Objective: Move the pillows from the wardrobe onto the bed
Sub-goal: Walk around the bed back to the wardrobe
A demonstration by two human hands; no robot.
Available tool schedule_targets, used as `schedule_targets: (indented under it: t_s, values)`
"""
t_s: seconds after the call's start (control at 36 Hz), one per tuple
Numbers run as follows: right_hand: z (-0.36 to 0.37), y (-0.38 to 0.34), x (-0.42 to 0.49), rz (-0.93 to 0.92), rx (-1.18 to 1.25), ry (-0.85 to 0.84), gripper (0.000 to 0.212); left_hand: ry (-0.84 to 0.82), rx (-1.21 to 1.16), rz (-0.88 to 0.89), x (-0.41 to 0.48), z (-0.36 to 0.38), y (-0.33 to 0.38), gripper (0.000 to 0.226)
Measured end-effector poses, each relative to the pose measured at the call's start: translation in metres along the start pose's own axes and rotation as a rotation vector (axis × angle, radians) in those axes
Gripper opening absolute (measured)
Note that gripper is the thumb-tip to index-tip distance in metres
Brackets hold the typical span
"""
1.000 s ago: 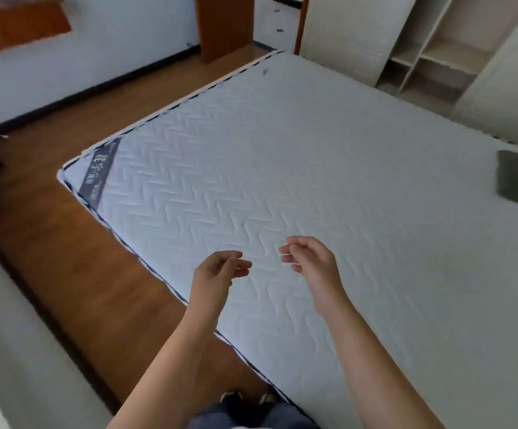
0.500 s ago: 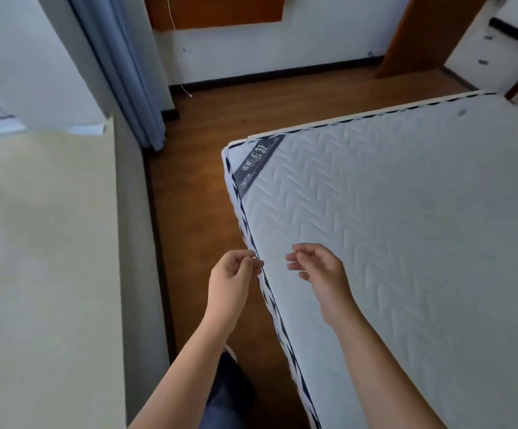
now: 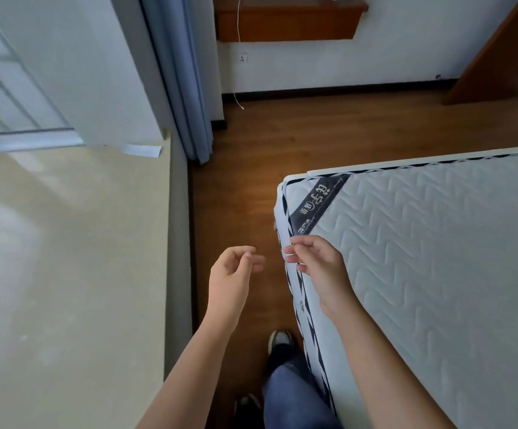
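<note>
Head view, right hand (image 3: 317, 269) over bed (image 3: 443, 261) edge

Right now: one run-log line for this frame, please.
left hand: empty, fingers loosely curled, over brown wooden floor | right hand: empty, above edge of white quilted mattress | pillows, wardrobe: not in view

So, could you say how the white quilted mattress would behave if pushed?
Probably heavy, slow to slide: the white quilted mattress is large. Its straight, thick edge suggests stiffness, not flop. The padded top would likely dent slightly.
</note>
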State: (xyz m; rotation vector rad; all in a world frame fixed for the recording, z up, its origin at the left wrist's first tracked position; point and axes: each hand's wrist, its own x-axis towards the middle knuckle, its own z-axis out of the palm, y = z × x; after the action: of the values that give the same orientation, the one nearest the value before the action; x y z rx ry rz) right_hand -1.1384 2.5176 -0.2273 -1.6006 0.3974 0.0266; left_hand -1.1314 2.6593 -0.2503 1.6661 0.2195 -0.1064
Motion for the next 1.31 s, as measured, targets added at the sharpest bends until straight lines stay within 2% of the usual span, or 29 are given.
schedule_targets:
  t_s: [0.28,0.58,0.78,1.06,1.17,1.31]
  values:
    - [0.032,-0.038,0.174,-0.046,0.051,0.011,0.019,0.003,0.058,0.062,0.182,0.016,0.043,0.015]
    - [0.058,-0.129,0.372,-0.128,0.073,0.016,0.016,-0.163,0.124,0.185,0.376,0.061,0.133,0.016]
    - [0.085,-0.138,0.472,-0.064,0.096,0.043,0.016,-0.170,0.100,0.107,0.485,0.062,0.136,0.018]
    - [0.115,-0.210,0.651,-0.098,0.094,0.142,0.014,-0.241,0.081,0.136,0.691,0.080,0.187,0.016]
    - [0.103,-0.228,0.701,-0.118,0.069,0.213,0.016,-0.300,0.104,0.148,0.749,0.110,0.209,0.017]
    - [0.067,-0.219,0.744,-0.014,0.115,0.368,0.016,-0.448,0.145,0.069,0.797,0.162,0.214,0.017]
